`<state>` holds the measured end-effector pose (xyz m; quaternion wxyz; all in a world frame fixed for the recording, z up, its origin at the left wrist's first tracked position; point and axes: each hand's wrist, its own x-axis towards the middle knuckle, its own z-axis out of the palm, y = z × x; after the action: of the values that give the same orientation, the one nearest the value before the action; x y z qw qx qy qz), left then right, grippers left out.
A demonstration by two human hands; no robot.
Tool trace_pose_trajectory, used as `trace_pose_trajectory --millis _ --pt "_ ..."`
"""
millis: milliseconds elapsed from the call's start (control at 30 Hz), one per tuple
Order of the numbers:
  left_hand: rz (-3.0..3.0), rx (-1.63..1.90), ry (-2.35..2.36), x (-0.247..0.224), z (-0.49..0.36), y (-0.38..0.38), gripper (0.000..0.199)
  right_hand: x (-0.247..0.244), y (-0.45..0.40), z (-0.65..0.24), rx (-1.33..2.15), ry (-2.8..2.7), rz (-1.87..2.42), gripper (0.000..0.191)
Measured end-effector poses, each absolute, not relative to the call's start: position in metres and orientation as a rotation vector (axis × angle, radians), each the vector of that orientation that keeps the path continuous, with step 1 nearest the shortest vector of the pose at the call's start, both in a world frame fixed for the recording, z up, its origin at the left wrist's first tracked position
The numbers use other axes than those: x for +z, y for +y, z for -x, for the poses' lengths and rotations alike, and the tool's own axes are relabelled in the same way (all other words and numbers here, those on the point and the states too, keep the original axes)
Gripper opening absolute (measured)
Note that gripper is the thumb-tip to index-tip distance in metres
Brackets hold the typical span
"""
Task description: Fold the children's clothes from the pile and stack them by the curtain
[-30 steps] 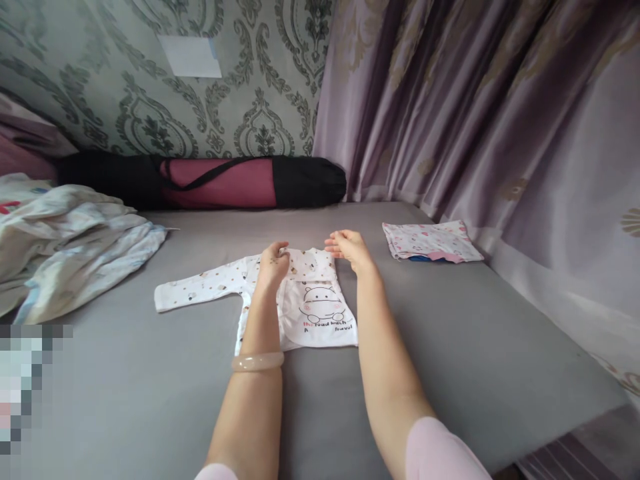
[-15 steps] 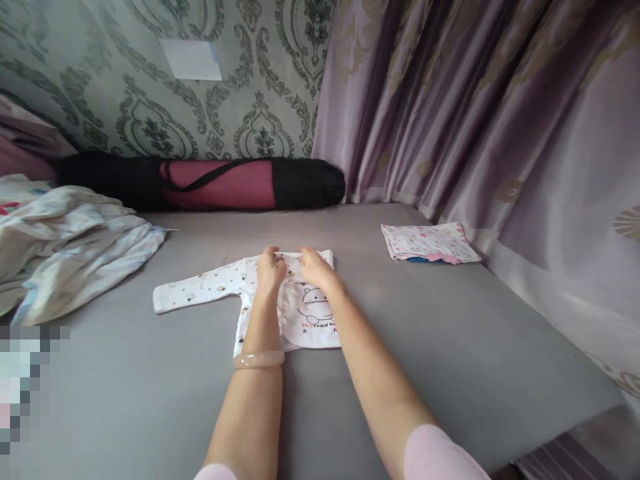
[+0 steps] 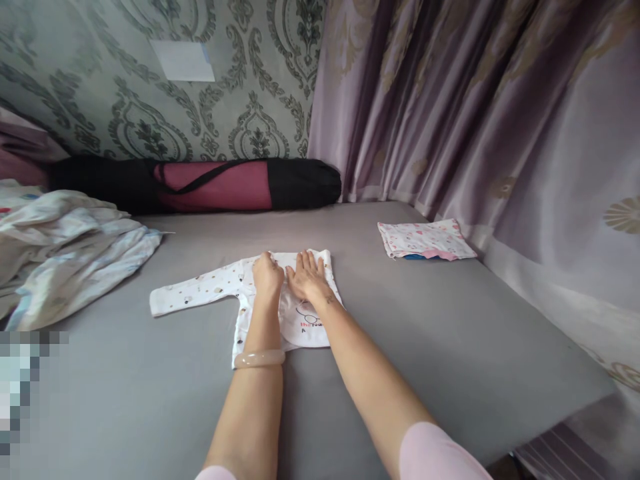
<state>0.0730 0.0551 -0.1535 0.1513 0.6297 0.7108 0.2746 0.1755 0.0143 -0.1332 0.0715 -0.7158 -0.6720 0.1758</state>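
A white baby shirt (image 3: 243, 283) with small prints and a cartoon animal on its front lies on the grey bed sheet. Its one visible sleeve stretches out to the left, while the other side is folded inward. Curled at the shirt's upper edge, my left hand (image 3: 269, 275) has its fingers closed on the fabric; the fingertips are partly hidden. My right hand (image 3: 307, 277) rests flat on the upper front, fingers spread, covering most of the cartoon. A pale bangle (image 3: 259, 359) circles my left forearm.
A folded white and pink cloth item (image 3: 425, 239) lies at the right, by the purple curtain (image 3: 400, 120). Against the patterned wall rests a long black and maroon bag (image 3: 215, 187). A crumpled light blanket (image 3: 80, 240) is at the left. The bed's edge shows lower right.
My right hand has opened from bent fingers to a flat, spread palm pressing on the shirt. My left hand has curled more tightly, staying in nearly the same place.
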Motion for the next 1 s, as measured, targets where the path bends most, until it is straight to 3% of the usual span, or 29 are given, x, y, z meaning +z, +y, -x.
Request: trace_pose_trajectory --millis 267,567,733,1000 --pt "-1.788 0.801 2.042 -0.155 -0.073 0.056 0.036 -0.142 0.017 -0.183 0.352 -1.736 2.303 0.069" --pt "-1.743 0.87 2.029 -0.152 -0.073 0.053 0.03 -0.126 0.026 -0.205 0.643 -1.604 2.254 0.064" --pt "-1.712 0.825 2.004 -0.148 -0.07 0.052 0.029 -0.136 0.025 -0.215 0.334 -1.74 2.308 0.066" --pt "-1.703 0.816 2.024 -0.143 -0.071 0.049 0.032 -0.14 0.024 -0.216 0.366 -1.789 2.353 0.068"
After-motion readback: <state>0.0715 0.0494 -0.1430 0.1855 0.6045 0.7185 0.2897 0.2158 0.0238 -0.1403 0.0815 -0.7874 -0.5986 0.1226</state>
